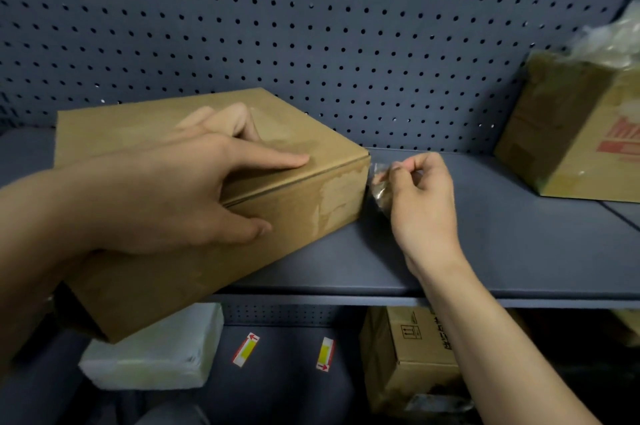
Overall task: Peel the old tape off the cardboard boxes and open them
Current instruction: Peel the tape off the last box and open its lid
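Note:
A flat brown cardboard box [145, 272] lies on a dark blue metal shelf [519, 251], its near corner hanging over the shelf's front edge. My left hand [166, 189] rests on top of the box, fingers spread over the lid and thumb down the front face. Pale torn patches mark the box's right end where the tape sat. Just right of that corner, my right hand [422, 196] pinches a crumpled strip of clear tape [379, 189] between thumb and fingers. The strip runs toward the box's right edge; whether it is still stuck there I cannot tell.
A second cardboard box [568, 134] with red print and loose plastic on top stands at the shelf's right end. A perforated back panel [311, 26] closes the shelf behind. Below sit a white wrapped parcel [156, 355] and another cardboard box [408, 362].

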